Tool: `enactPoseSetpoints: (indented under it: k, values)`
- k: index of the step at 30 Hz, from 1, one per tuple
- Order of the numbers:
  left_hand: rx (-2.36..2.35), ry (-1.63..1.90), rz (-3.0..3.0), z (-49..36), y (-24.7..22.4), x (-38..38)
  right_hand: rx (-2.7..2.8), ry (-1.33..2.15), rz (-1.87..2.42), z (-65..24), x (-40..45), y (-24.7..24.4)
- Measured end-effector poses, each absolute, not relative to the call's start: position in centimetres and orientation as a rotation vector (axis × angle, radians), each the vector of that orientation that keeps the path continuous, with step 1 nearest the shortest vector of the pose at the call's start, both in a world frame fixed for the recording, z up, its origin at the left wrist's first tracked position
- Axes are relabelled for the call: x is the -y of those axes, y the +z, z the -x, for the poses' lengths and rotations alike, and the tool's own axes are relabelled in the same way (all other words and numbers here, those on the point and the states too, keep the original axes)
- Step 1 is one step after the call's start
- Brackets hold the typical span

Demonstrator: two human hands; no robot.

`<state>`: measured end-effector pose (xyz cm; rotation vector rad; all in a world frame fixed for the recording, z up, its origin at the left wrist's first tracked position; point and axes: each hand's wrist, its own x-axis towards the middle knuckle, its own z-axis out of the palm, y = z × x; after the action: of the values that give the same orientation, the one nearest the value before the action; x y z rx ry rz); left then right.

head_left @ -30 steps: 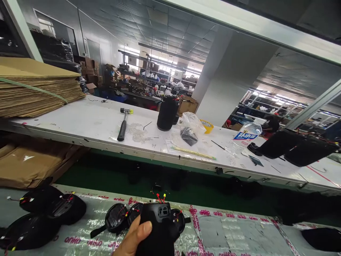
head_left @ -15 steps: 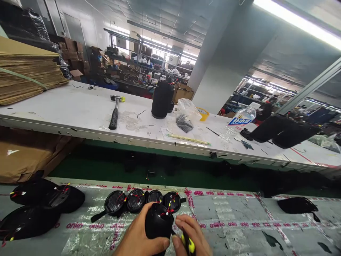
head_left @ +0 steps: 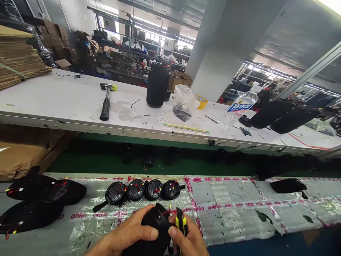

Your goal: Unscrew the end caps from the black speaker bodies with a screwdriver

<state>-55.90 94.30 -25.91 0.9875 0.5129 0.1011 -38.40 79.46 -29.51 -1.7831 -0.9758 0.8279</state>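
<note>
My left hand (head_left: 128, 235) grips a black rounded speaker housing (head_left: 153, 227) at the near edge of the taped bench, with red and yellow wires sticking out of its top. My right hand (head_left: 188, 240) holds a yellow-and-black hand tool (head_left: 181, 224) right against the housing's right side. Just beyond my hands lies a row of several round black speaker parts (head_left: 145, 189) with coloured wires.
Black fabric-covered shells (head_left: 39, 199) lie at the left of the taped bench (head_left: 234, 209). A black piece (head_left: 287, 185) sits at the right. Beyond a green conveyor belt (head_left: 106, 163), the white table (head_left: 53, 99) carries a hammer (head_left: 106, 103), a black cylinder (head_left: 157, 86), plastic bags and a bottle.
The view has tilted downward. My hands have drawn the housing nearer and lower, and my right hand with the yellow tool has closed in on its side.
</note>
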Motion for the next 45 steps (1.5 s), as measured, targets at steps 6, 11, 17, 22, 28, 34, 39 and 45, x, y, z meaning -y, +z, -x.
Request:
enactPoseSetpoints:
  k: [6, 11, 17, 22, 28, 34, 39, 45]
  values:
    - [-0.621, 0.155, -1.171, 56.2, -26.1, -93.9, 1.531, 0.156, 2.070, 38.3, -78.7, -27.2]
    - [-0.593, 0.169, -1.309, 56.2, -24.7, -94.0, 2.143, -0.107, 2.002, 38.4, -79.0, -25.6]
    - [-0.626, 0.186, -1.345, 56.0, -24.1, -93.7, 2.278, -0.117, 2.039, 38.6, -80.0, -25.0]
    - [-0.662, 0.199, -1.365, 56.4, -24.5, -93.3, 2.347, -0.092, 1.974, 38.4, -80.3, -24.1]
    - [-0.731, 0.186, -1.435, 56.4, -24.3, -93.1, 2.401, -0.163, 2.016, 38.7, -80.3, -23.8]
    - [-0.884, 0.098, -1.544, 55.9, -23.6, -92.3, 2.529, -0.143, 2.098, 39.2, -79.9, -23.7]
    - [-1.044, 0.086, -1.659, 56.0, -24.0, -91.6, 2.670, 0.021, 2.115, 39.7, -80.1, -23.5]
    - [-0.748, 0.158, -1.394, 56.5, -24.4, -92.8, 2.239, 0.249, 2.071, 38.9, -80.0, -24.2]
